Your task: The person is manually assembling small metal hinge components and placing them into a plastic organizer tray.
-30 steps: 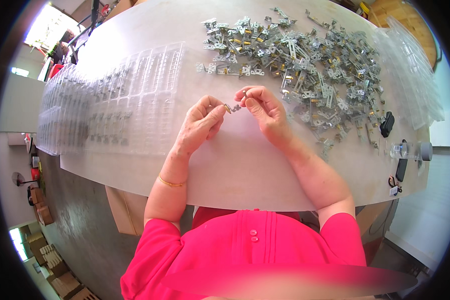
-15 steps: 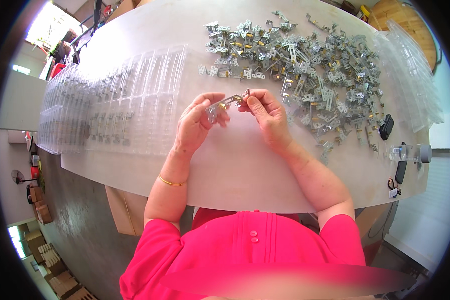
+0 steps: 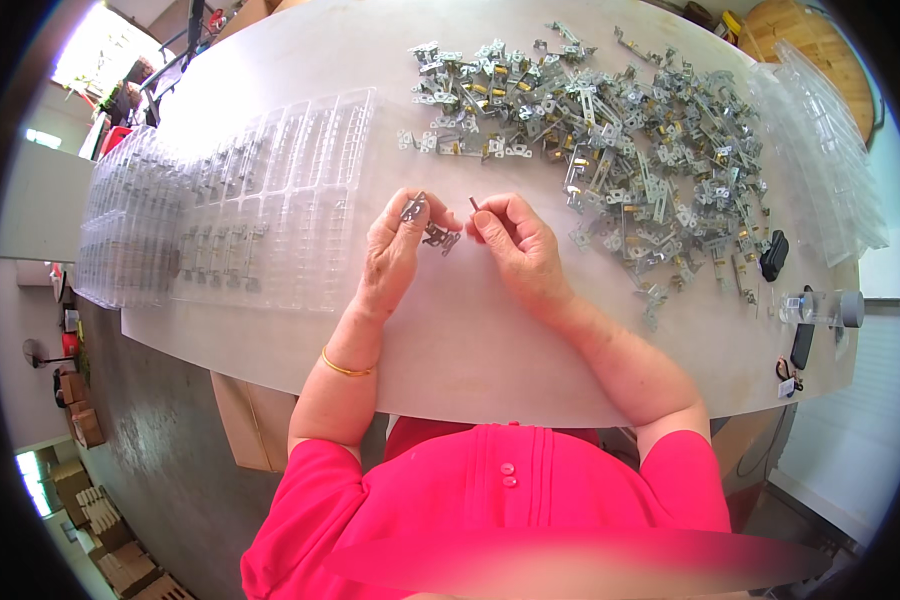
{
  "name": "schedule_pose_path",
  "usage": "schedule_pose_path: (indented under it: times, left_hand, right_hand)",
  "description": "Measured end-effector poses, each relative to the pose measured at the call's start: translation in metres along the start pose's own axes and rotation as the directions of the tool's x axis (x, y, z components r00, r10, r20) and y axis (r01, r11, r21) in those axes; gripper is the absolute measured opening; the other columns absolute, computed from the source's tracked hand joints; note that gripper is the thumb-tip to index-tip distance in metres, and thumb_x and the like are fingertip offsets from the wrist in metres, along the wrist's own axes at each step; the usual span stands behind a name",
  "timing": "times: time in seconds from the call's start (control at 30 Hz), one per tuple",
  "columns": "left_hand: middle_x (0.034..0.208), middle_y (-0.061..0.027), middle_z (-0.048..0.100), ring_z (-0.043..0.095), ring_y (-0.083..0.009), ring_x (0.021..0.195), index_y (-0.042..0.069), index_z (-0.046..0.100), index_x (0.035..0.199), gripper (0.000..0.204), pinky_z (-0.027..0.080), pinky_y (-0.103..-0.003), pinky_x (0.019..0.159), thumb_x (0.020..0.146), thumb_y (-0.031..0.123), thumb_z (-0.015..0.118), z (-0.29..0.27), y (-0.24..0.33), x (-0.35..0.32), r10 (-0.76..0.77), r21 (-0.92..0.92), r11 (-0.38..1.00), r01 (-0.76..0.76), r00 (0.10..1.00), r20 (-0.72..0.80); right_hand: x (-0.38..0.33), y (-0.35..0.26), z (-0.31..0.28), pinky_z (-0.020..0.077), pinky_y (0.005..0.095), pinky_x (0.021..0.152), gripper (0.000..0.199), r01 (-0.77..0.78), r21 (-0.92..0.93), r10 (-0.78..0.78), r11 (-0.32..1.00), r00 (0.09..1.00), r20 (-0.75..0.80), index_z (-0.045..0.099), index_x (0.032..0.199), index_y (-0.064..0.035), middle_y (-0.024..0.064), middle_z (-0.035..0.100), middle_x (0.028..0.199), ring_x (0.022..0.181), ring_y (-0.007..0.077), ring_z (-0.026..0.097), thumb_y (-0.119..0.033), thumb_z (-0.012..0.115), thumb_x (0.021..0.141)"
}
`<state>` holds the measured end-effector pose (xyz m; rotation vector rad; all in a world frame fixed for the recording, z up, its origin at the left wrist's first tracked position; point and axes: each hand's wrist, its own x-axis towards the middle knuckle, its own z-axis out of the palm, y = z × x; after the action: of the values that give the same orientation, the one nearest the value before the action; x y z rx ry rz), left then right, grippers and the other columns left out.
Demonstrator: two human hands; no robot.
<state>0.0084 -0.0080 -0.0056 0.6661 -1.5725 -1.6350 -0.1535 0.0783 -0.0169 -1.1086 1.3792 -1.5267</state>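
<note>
My left hand is closed around a small metal bracket assembly, whose plates with holes stick out past the thumb and below the fingers. Just to its right, my right hand pinches a thin dark rod between thumb and fingertips; only its tip shows, and I cannot tell whether it is a tool or a part. A small gap separates the two hands. Beyond the right hand spreads a large heap of similar silvery brackets with brass-coloured pieces.
Clear plastic trays lie on the pale table at left, stacked toward the outer side, with brackets in some compartments. More clear trays lie far right. Nearer stand a black object and a clear bottle on its side.
My hands have moved apart. The bracket assembly, earlier stretched between both hands, is now turned and held in the left alone, while the right keeps the thin rod.
</note>
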Motion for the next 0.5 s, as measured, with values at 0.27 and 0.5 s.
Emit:
schedule_pose_path:
  times: [0.27,0.5]
  left_hand:
    - [0.068,-0.0006,0.052,0.046,-0.0071,0.063,0.003,0.062,0.102,0.017,0.041,-0.026,0.057,0.103,0.012,0.047,0.009,0.010,-0.004,-0.096,0.324,0.939,0.118,0.992,-0.083]
    - [0.070,-0.0054,0.054,0.049,-0.0110,0.063,0.002,0.063,0.100,0.016,0.043,-0.028,0.058,0.101,0.009,0.049,0.008,-0.001,-0.003,0.050,0.436,0.900,-0.006,0.995,-0.090]
  right_hand:
    - [-0.010,-0.014,0.006,0.0422,0.0221,0.055,0.010,0.115,-0.025,-0.113,0.993,0.990,0.085,0.062,0.105,-0.0042,-0.0036,0.058,0.072,0.061,0.0026,0.048,-0.011,0.063,0.099]
    - [-0.009,-0.014,0.006,0.0418,0.0233,0.055,0.010,0.118,-0.077,-0.112,0.990,0.991,0.080,0.063,0.105,-0.0035,-0.0015,0.058,0.070,0.060,0.0031,0.048,-0.011,0.064,0.097]
